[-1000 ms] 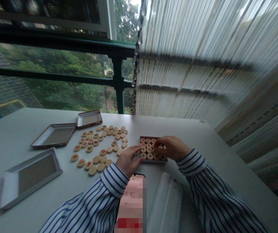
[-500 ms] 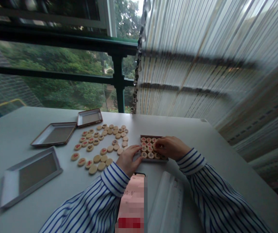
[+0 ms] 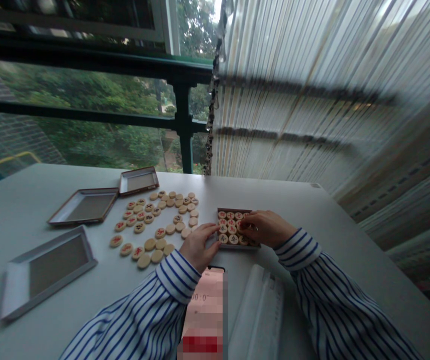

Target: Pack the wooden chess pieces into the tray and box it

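A small shallow box (image 3: 239,248) holds rows of round wooden Chinese chess pieces (image 3: 223,239) with red and black characters. My left hand (image 3: 198,245) rests at the box's left side, thumb and fingers apart, their tips touching its edge. Over the right part of the box, my right hand (image 3: 265,227) has its fingertips pinched together on a chess piece among the rows; that piece is mostly hidden under the fingers. To the left, many loose chess pieces (image 3: 156,257) lie scattered on the white table (image 3: 102,280), some face up, others blank side up.
Three shallow trays or lids stand at the left: a white one (image 3: 9,295), a brown-rimmed one (image 3: 57,218) and a smaller one (image 3: 124,187) farther back. A phone (image 3: 203,320) and a clear plastic packet (image 3: 254,315) lie near me. A string curtain (image 3: 293,115) hangs behind.
My right fingers have shifted slightly over the box, and a bit more of the red pieces beside them shows. My left hand stays at the box's edge.
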A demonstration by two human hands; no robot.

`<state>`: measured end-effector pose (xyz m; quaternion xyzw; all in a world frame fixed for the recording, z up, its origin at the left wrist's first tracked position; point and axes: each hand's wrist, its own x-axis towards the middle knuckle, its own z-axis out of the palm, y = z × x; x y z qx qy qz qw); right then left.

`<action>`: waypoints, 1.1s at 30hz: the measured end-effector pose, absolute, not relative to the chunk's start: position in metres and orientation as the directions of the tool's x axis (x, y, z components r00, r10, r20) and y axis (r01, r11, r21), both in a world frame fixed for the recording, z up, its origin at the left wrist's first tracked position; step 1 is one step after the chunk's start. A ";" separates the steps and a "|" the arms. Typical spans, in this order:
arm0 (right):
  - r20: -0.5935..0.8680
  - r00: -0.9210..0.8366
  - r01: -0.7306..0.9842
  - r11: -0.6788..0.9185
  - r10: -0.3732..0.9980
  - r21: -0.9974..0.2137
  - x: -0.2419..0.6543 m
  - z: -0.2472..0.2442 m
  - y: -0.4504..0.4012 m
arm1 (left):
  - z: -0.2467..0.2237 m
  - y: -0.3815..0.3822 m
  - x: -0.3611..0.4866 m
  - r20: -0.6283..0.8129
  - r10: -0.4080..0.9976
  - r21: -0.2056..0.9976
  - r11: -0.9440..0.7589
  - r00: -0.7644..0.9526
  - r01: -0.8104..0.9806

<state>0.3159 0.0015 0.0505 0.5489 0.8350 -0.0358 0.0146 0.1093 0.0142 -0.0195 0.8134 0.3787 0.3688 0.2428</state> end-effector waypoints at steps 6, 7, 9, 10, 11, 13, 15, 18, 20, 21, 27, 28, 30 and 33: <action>-0.085 -0.387 0.922 0.384 0.918 -0.049 0.315 0.051 0.001 | -0.018 0.014 0.109 0.409 0.799 0.663 -0.593 0.441 0.457; -0.084 -0.387 0.922 0.384 0.918 -0.048 0.315 0.051 0.001 | -0.018 0.014 0.109 0.408 0.798 0.659 -0.594 0.444 0.463; -0.087 -0.394 0.919 0.391 0.915 -0.048 0.315 0.051 0.001 | -0.018 0.014 0.109 0.405 0.797 0.653 -0.595 0.448 0.468; -0.089 -0.396 0.918 0.394 0.914 -0.047 0.315 0.051 0.001 | -0.018 0.014 0.109 0.405 0.796 0.652 -0.596 0.450 0.468; -0.096 -0.398 0.918 0.395 0.912 -0.046 0.315 0.051 0.001 | -0.019 0.014 0.109 0.404 0.796 0.653 -0.596 0.451 0.468; -0.108 -0.396 0.918 0.393 0.912 -0.044 0.315 0.051 0.001 | -0.020 0.014 0.109 0.403 0.796 0.656 -0.596 0.452 0.463; -0.114 -0.395 0.919 0.392 0.912 -0.048 0.315 0.051 0.001 | -0.021 0.015 0.108 0.406 0.795 0.661 -0.596 0.451 0.457; -0.115 -0.398 0.917 0.394 0.910 -0.058 0.315 0.052 0.001 | -0.020 0.015 0.108 0.415 0.793 0.663 -0.599 0.446 0.448; -0.113 -0.402 0.916 0.398 0.909 -0.059 0.316 0.052 0.001 | -0.019 0.015 0.108 0.419 0.791 0.661 -0.603 0.446 0.446; -0.109 -0.403 0.915 0.399 0.908 -0.058 0.316 0.051 0.001 | -0.019 0.015 0.108 0.419 0.789 0.659 -0.604 0.449 0.447; -0.108 -0.414 0.910 0.410 0.904 -0.054 0.317 0.050 0.002 | -0.018 0.014 0.109 0.405 0.801 0.665 -0.589 0.441 0.459; -0.106 -0.413 0.911 0.410 0.905 -0.052 0.317 0.050 0.002 | -0.018 0.014 0.109 0.402 0.804 0.671 -0.585 0.438 0.456; -0.104 -0.412 0.911 0.409 0.905 -0.050 0.317 0.049 0.002 | -0.017 0.014 0.109 0.399 0.807 0.679 -0.580 0.436 0.451; -0.110 -0.404 0.915 0.402 0.908 -0.041 0.316 0.050 0.001 | -0.017 0.013 0.109 0.401 0.805 0.674 -0.582 0.437 0.454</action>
